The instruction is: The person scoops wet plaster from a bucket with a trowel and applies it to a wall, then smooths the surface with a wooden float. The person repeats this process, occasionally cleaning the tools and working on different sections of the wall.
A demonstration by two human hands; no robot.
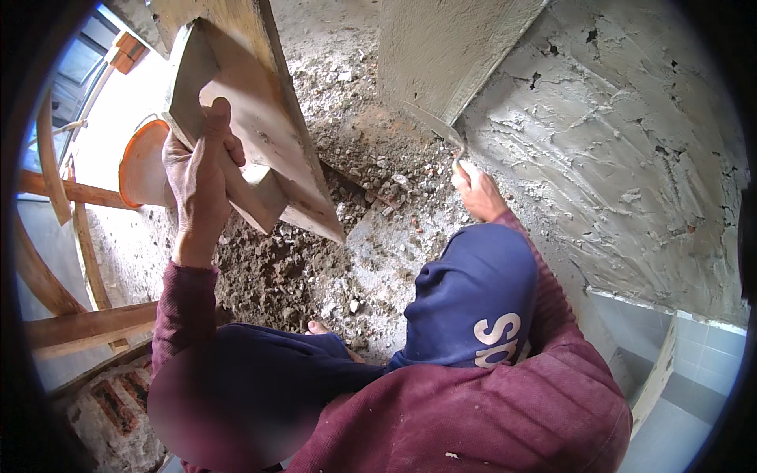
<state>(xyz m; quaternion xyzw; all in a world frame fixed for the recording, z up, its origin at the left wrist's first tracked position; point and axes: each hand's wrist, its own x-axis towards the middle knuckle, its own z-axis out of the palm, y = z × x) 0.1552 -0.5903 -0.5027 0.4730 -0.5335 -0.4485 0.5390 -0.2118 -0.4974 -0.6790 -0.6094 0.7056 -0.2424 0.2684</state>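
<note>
Head view: hands clamped, left on upright wooden float, right on trowel pointing up-left

The wooden board stands left of the rubble, the plastered wall right.

Trowel handle hidden in right hand; wooden board top cut off

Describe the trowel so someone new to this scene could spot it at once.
Start at the rough grey plastered wall filling the right side. Follow its left edge to the smoother cement column face; the trowel lies against its lower corner, held in the right hand. It is the only thin metal blade here, unlike the wooden board in the left hand.
</note>
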